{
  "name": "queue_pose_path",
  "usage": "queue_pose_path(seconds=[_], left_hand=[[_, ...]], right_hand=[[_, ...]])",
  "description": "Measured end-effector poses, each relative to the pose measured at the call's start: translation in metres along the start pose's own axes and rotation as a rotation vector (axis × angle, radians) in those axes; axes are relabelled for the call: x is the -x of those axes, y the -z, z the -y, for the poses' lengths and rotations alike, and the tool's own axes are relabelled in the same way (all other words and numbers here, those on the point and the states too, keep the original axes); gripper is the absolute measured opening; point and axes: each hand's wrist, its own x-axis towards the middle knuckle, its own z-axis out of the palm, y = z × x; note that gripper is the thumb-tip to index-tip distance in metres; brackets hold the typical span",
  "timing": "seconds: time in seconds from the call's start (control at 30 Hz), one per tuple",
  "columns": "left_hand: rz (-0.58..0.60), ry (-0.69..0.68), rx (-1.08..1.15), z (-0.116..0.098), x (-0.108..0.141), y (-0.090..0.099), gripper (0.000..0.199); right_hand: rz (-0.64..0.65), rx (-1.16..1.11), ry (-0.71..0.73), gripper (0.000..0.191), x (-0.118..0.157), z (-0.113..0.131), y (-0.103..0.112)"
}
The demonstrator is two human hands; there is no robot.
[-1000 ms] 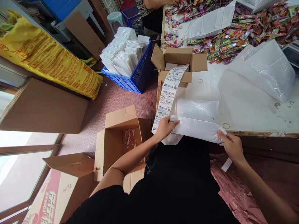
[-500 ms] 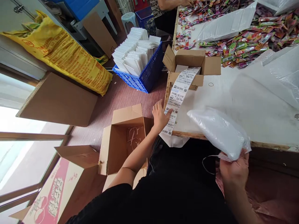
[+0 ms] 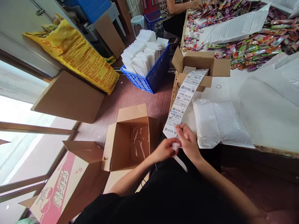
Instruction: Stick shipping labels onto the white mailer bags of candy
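Note:
My left hand (image 3: 166, 150) is closed around a thin white strip (image 3: 181, 163), whose loose end hangs down in front of my black shirt. Close beside it, my right hand (image 3: 190, 143) has its fingers pinched at the lower right edge of a long printed label strip (image 3: 184, 96). This strip runs out of a small open carton (image 3: 198, 57) and over the table corner. A white plastic-wrapped package (image 3: 217, 123) lies flat at the table's front edge, just right of my right hand.
An open cardboard box (image 3: 120, 146) on the floor holds several discarded strips. Behind it stands a blue crate (image 3: 156, 73) full of white envelopes. A yellow sack (image 3: 81, 53) leans at left. Colourful small packets (image 3: 252, 51) cover the far table (image 3: 268, 109), where another person's arm (image 3: 181, 7) reaches in.
The package has gone from my right hand onto the table. My right hand has moved left to the label strip. My left hand has come off the labels and now holds a white strip.

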Motion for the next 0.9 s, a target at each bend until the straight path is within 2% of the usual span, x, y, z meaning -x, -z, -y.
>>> queue_pose_path(seconds=[0.07,0.1,0.13,0.2,0.23,0.3,0.4,0.47,0.53,0.63,0.7,0.77,0.9], left_hand=[[-0.424,0.061,-0.217,0.014,0.009,0.044,0.013],[-0.636,0.133,-0.324,0.022,0.017,0.067,0.015],[-0.764,0.182,-0.365,0.031,0.026,0.089,0.014],[-0.917,0.266,-0.406,0.046,0.045,0.121,0.008],[-0.966,0.296,-0.413,0.052,0.052,0.13,0.012],[-1.014,0.276,-0.389,0.054,0.057,0.137,0.02],[-0.927,0.092,-0.282,0.036,0.033,0.123,0.02],[-0.825,-0.008,-0.222,0.012,0.003,0.108,0.021],[-0.74,-0.095,-0.156,-0.013,-0.028,0.091,0.031],[-0.471,-0.277,0.044,-0.045,-0.057,0.065,0.046],[-0.34,-0.396,0.151,-0.06,-0.06,0.049,0.051],[-0.275,-0.446,0.184,-0.068,-0.055,0.035,0.051],[-0.281,-0.508,0.006,-0.074,-0.04,0.017,0.037]], right_hand=[[-0.137,0.146,0.053,0.038,-0.028,-0.018,-0.015],[-0.204,0.207,0.051,0.044,-0.042,-0.028,-0.019],[-0.248,0.254,0.032,0.049,-0.054,-0.039,-0.021],[-0.262,0.283,-0.015,0.055,-0.075,-0.056,-0.021],[-0.243,0.269,-0.03,0.056,-0.083,-0.063,-0.021],[-0.192,0.22,-0.045,0.054,-0.09,-0.07,-0.021],[-0.173,0.149,0.019,0.045,-0.084,-0.064,-0.023],[-0.182,0.121,0.135,0.038,-0.074,-0.051,-0.023],[-0.199,0.146,0.255,0.031,-0.063,-0.034,-0.02],[-0.287,0.213,0.351,0.026,-0.049,-0.008,-0.008],[-0.351,0.181,0.364,0.027,-0.042,0.004,0.003],[-0.366,0.112,0.345,0.028,-0.035,0.011,0.014],[-0.349,-0.075,0.267,0.029,-0.026,0.016,0.033]])
